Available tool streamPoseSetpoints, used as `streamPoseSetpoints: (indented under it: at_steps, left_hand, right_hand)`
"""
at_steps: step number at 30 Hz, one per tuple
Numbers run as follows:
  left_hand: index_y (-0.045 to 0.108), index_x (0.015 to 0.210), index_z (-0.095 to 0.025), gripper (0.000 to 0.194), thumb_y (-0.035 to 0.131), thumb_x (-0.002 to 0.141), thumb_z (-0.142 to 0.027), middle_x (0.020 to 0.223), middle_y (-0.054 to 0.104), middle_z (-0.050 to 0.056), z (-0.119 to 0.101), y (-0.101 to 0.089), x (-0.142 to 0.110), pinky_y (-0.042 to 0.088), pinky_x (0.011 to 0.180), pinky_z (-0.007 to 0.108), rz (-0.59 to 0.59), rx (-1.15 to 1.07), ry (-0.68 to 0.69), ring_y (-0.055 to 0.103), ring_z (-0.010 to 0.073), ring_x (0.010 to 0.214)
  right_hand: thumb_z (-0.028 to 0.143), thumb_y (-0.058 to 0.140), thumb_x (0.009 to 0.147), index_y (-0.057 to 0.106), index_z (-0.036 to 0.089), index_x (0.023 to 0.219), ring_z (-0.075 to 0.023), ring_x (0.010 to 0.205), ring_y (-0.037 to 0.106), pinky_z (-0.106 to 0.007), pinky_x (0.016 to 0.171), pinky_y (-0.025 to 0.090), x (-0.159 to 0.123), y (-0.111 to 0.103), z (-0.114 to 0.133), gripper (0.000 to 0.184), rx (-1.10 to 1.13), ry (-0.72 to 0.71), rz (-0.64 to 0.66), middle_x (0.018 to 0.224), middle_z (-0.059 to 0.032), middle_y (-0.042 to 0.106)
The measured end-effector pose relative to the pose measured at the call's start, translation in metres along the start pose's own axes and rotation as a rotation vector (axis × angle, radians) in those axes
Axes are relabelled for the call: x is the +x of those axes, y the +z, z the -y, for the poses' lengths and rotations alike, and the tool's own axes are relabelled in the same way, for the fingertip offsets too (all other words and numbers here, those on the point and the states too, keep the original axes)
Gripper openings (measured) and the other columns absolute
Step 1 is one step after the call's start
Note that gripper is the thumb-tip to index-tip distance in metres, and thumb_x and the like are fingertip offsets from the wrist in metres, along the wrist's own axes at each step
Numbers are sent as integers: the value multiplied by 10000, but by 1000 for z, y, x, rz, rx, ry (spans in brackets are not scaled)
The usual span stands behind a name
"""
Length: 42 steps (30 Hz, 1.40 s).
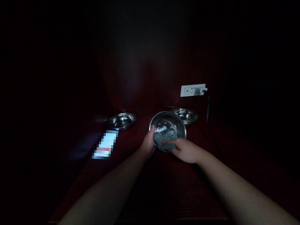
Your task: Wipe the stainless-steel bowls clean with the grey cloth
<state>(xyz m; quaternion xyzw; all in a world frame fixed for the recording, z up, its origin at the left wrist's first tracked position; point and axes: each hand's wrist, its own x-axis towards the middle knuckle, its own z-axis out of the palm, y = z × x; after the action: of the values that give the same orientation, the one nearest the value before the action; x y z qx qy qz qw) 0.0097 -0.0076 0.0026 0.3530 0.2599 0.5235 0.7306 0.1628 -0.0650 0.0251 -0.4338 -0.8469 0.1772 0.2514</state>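
Note:
A shiny metal bowl (pixel 179 125) is held tilted above the dark red table, its inside facing me. My left hand (pixel 147 144) grips the bowl's left rim, thumb on the inner side and the other fingers hidden behind it. Inside the lower part of the bowl lies a grey-green cloth (pixel 160 139). My right hand (pixel 185 150) presses this cloth against the inner wall, with its fingers on the fabric.
A metal dish (pixel 122 121) sits at the left, near a lit, blurred-out screen (pixel 105 144). Several stacked metal dishes (pixel 190 117) stand behind the bowl. A wall socket (pixel 192 90) holds a plug, with a dark cable (pixel 208 111) hanging down. The surroundings are very dark.

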Motion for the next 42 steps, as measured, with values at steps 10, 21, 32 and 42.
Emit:
streamPoseSetpoints:
  at_steps: [10,21,32,42]
  left_hand:
    - [597,1139,-143,436,679,765,-354,1124,677,115,-2,-2,-5,435,1004,415,58,56,-9,632,251,1055]
    - [557,1190,-184,548,759,690,-280,1120,664,103,6,-10,-4,396,1028,446,151,240,116,616,244,1060]
    - [515,1245,-205,544,690,758,-372,1177,643,116,4,-2,-3,465,960,435,1,131,92,632,244,1035]
    - [533,1238,-205,533,674,768,-413,1199,633,120,8,-6,1,447,985,434,17,155,81,617,250,1070]
  right_hand:
    - [140,481,833,621,212,1211,-217,1270,492,-436,1112,337,4,6,-1,410,101,-48,-58,1331,-51,573]
    - [97,458,808,661,200,1134,-214,1151,586,-436,1051,397,7,4,-4,398,183,-31,-162,1216,-55,654]
    - [112,489,757,696,192,1040,-171,786,656,-317,763,519,2,-4,1,360,108,16,27,922,-22,730]
    - [259,630,781,660,190,1069,-210,990,629,-386,936,470,4,1,-3,298,130,0,-62,1091,-73,685]
